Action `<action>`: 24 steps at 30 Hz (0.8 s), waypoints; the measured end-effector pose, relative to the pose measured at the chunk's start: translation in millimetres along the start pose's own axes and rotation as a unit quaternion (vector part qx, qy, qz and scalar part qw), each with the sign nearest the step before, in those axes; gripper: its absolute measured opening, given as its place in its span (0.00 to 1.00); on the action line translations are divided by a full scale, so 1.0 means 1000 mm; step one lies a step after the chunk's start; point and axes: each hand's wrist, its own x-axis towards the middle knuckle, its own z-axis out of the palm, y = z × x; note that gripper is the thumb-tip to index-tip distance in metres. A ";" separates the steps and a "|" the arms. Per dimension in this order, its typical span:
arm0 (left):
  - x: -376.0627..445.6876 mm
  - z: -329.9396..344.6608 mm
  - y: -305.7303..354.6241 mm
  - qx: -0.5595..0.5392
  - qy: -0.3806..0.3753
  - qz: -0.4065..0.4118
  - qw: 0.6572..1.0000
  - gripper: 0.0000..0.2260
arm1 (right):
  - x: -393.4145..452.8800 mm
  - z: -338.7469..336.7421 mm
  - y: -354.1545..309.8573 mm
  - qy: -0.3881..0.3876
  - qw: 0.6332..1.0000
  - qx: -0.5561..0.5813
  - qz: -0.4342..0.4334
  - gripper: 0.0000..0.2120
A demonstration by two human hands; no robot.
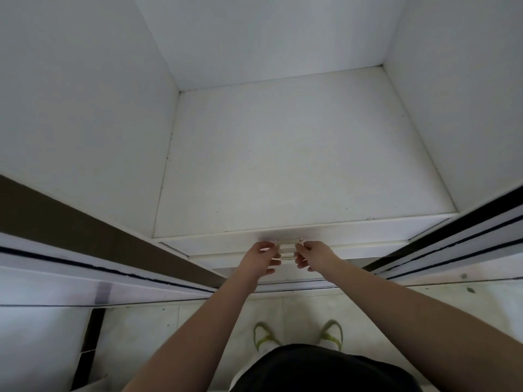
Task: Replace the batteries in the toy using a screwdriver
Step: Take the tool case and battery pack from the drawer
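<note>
Hands meet at the front of a white drawer (283, 247) — we see our left hand (261, 257) and right hand (312, 254) each curled on an end of its small handle (288, 244), under a bare white shelf (297, 154). Toy and screwdriver we cannot find anywhere — only green-strapped sandals (329, 333) on the pale floor (169, 335) below.

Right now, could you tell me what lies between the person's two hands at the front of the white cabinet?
In the head view, a small pale drawer handle sits between the left hand and right hand; the fingers of both reach it.
</note>
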 end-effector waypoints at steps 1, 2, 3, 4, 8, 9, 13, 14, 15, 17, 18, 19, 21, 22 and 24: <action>-0.001 -0.001 0.001 0.017 0.009 0.007 1.000 0.11 | -0.002 -0.001 -0.001 -0.002 1.000 -0.010 -0.006 0.15; -0.001 -0.002 0.002 0.056 0.025 0.023 0.998 0.10 | -0.003 -0.001 -0.002 -0.001 1.000 -0.014 -0.010 0.15; -0.003 -0.003 0.003 0.110 0.046 0.047 0.992 0.09 | -0.003 -0.001 -0.002 0.001 1.000 -0.009 -0.009 0.15; -0.005 -0.004 0.004 0.163 0.067 0.072 0.982 0.08 | -0.003 0.000 -0.001 0.002 1.000 0.002 -0.006 0.15; -0.027 -0.003 0.007 0.257 0.121 0.217 0.934 0.08 | -0.002 0.001 -0.001 -0.009 1.000 0.000 0.004 0.15; -0.031 -0.004 0.006 0.281 0.133 0.266 0.913 0.09 | -0.002 0.001 -0.001 -0.013 1.000 -0.006 0.006 0.15; -0.034 -0.009 0.001 0.347 0.181 0.401 0.828 0.15 | -0.008 0.007 0.006 -0.008 1.000 0.000 0.012 0.15; -0.032 -0.010 -0.001 0.365 0.182 0.424 0.809 0.15 | -0.012 0.009 0.010 -0.004 1.000 0.002 0.011 0.15; -0.031 -0.011 -0.003 0.390 0.180 0.439 0.789 0.16 | -0.018 0.011 0.014 0.000 1.000 0.003 0.011 0.16; -0.026 -0.013 -0.006 0.449 0.166 0.449 0.754 0.17 | -0.031 0.013 0.019 0.001 1.000 -0.005 0.012 0.16; -0.024 -0.014 -0.008 0.476 0.159 0.449 0.739 0.16 | -0.039 0.012 0.019 -0.004 1.000 -0.020 0.013 0.16; -0.023 -0.015 -0.009 0.499 0.152 0.449 0.725 0.16 | -0.047 0.009 0.017 -0.009 0.999 -0.044 0.014 0.16; -0.021 -0.016 -0.011 0.530 0.144 0.449 0.705 0.17 | -0.068 0.000 0.011 -0.007 0.996 -0.094 -0.002 0.15; -0.022 -0.016 -0.013 0.544 0.143 0.447 0.695 0.18 | -0.082 -0.006 0.007 0.006 0.994 -0.110 -0.024 0.13; -0.024 -0.015 -0.018 0.564 0.148 0.446 0.679 0.19 | -0.115 -0.021 -0.002 0.049 0.986 -0.130 -0.089 0.09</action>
